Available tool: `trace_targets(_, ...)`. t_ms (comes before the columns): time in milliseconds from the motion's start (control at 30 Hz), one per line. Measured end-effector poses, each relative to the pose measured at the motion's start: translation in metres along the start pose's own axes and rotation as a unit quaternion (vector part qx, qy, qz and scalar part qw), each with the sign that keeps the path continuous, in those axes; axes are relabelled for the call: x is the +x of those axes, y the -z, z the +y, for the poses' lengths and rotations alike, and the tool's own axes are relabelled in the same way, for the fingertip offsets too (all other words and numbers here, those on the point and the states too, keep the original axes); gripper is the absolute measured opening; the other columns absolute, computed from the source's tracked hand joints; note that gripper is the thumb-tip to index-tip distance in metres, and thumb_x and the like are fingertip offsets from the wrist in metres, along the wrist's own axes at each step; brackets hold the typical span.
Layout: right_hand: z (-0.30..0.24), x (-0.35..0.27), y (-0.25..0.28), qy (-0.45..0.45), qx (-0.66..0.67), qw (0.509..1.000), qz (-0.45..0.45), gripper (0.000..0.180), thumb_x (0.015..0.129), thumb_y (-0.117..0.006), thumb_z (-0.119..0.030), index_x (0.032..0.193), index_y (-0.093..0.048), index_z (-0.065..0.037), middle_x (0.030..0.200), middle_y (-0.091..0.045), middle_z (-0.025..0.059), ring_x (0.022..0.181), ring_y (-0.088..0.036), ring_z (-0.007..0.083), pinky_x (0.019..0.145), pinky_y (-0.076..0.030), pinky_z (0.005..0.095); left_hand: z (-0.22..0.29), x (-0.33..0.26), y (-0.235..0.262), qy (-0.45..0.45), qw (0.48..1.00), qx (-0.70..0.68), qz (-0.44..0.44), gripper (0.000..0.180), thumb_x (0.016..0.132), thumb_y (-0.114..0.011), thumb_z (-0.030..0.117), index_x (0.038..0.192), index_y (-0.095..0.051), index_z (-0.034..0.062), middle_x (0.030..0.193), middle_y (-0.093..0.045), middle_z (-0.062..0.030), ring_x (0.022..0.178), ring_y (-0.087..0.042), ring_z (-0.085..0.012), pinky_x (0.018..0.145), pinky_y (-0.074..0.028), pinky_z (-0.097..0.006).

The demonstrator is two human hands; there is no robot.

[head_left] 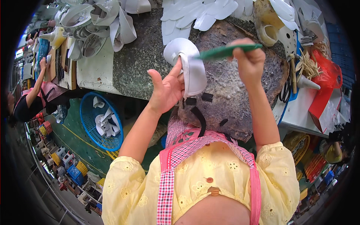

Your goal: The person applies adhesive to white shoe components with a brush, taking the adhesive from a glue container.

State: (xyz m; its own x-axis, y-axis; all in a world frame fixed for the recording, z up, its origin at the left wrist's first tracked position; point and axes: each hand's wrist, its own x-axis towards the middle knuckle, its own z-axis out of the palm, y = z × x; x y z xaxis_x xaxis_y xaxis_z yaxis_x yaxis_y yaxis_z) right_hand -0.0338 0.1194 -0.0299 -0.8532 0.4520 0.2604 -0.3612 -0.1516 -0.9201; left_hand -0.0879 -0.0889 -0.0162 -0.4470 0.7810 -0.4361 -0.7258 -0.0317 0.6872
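Note:
My left hand [164, 93] holds a white shoe upper [195, 77] over the worktable, its thumb out to the side and some fingers tucked into the upper's opening. Pinched in my right hand [249, 62] is a green-handled brush [225, 51]. Its blurred tip points left, close to the upper's edge; whether it touches cannot be told. Beneath both hands lies a rough, glue-crusted mat [240, 99]. Past it, a stack of white insole-shaped pieces [206, 15] spreads along the far side. A yellowish, glue-coated pot [267, 18] stands behind my right hand.
White shoe uppers [92, 28] pile up at the far left. Below the table edge, a blue basket [83, 120] holds more white pieces. To the right are a red plastic bag [325, 67], tan strips [308, 67] and a white cone nozzle [309, 83]. Another person [35, 95] works at far left.

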Motion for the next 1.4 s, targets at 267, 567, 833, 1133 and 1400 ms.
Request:
trace_targets(267, -0.034, -0.005, 0.012, 0.009, -0.027, 0.999, -0.035, 0.009, 0.072, -0.058, 0.005, 0.079, -0.06, 0.0, 0.072, -0.058, 0.0051, 0.064, -0.053, 0.0109, 0.054, -0.042, 0.0225, 0.016, 0.017, -0.023, -0.055, 0.988, -0.14, -0.029, 0.11, 0.055, -0.022, 0.085, 0.136, -0.009, 0.0117, 0.13, -0.035, -0.0085, 0.119, -0.033, -0.0227, 0.098, -0.026, -0.04)
trace_targets(567, -0.028, -0.014, 0.058, -0.006, -0.086, 0.996, 0.034, 0.004, 0.075, -0.062, -0.007, 0.075, -0.059, -0.004, 0.067, -0.057, 0.0044, 0.062, -0.053, 0.0114, 0.055, -0.042, 0.0246, 0.014, 0.028, -0.004, -0.104, 0.987, -0.105, 0.067, 0.09, 0.076, -0.025, 0.07, 0.134, -0.011, 0.0017, 0.132, -0.028, -0.0156, 0.121, -0.031, -0.0274, 0.099, -0.025, -0.04)
trace_targets(833, 0.0, 0.032, 0.196, 0.213, -0.58, 0.734, 0.281, 0.01, 0.071, -0.061, -0.009, 0.08, -0.06, -0.007, 0.077, -0.059, 0.0108, 0.076, -0.054, 0.0304, 0.064, -0.043, 0.0385, -0.047, 0.078, 0.088, -0.052, 0.95, 0.112, 0.288, 0.041, 0.088, -0.038, 0.043, 0.088, -0.048, 0.0028, 0.065, -0.048, -0.0041, 0.06, -0.053, -0.0168, 0.055, -0.045, -0.028)
trace_targets(1133, -0.031, 0.02, 0.221, 0.138, -0.54, 0.801, 0.219, 0.01, 0.075, -0.064, -0.011, 0.083, -0.062, -0.005, 0.07, -0.057, 0.0066, 0.061, -0.051, 0.0159, 0.052, -0.039, 0.0262, 0.0, 0.046, 0.035, -0.218, 0.664, 0.702, 0.134, 0.041, 0.078, -0.056, 0.036, 0.063, -0.055, -0.0017, 0.071, -0.055, -0.0154, 0.066, -0.053, -0.0336, 0.061, -0.042, -0.041)
trace_targets(1400, 0.006, 0.032, 0.198, 0.122, -0.556, 0.806, 0.162, 0.012, 0.076, -0.061, -0.013, 0.087, -0.063, -0.008, 0.07, -0.057, 0.0072, 0.065, -0.053, 0.0195, 0.058, -0.041, 0.0297, -0.019, 0.04, 0.038, -0.295, 0.554, 0.771, -0.104, 0.05, 0.055, -0.072, 0.021, 0.096, -0.052, -0.0009, 0.101, -0.049, -0.0133, 0.097, -0.046, -0.0315, 0.084, -0.039, -0.037)
